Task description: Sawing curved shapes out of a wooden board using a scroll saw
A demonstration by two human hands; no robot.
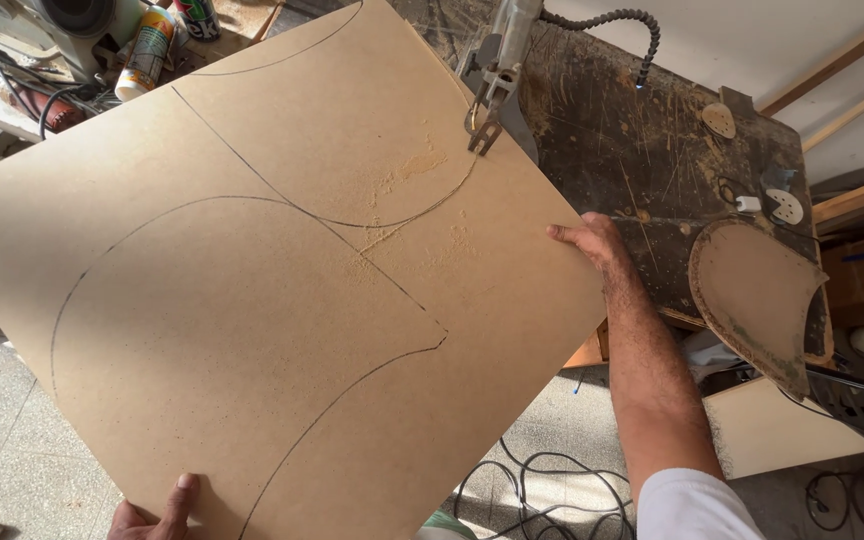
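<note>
A large brown fibreboard sheet (252, 280) with curved pencil lines fills most of the head view. It lies tilted across a scarred dark saw table (632, 150). My left hand (152, 512) grips its near bottom edge, thumb on top. My right hand (587, 242) holds its right edge, arm stretched forward. The scroll saw's blade guard (487, 105) sits on the sheet's far part, at the end of a cut curve. Pale sawdust (407, 180) lies scattered beside that cut.
A black flexible hose (632, 30) arches over the saw table. A curved fibreboard offcut (752, 300) rests at the table's right edge. Spray cans (147, 50) and cables crowd a bench at the top left. Black cords (542, 485) loop on the tiled floor below.
</note>
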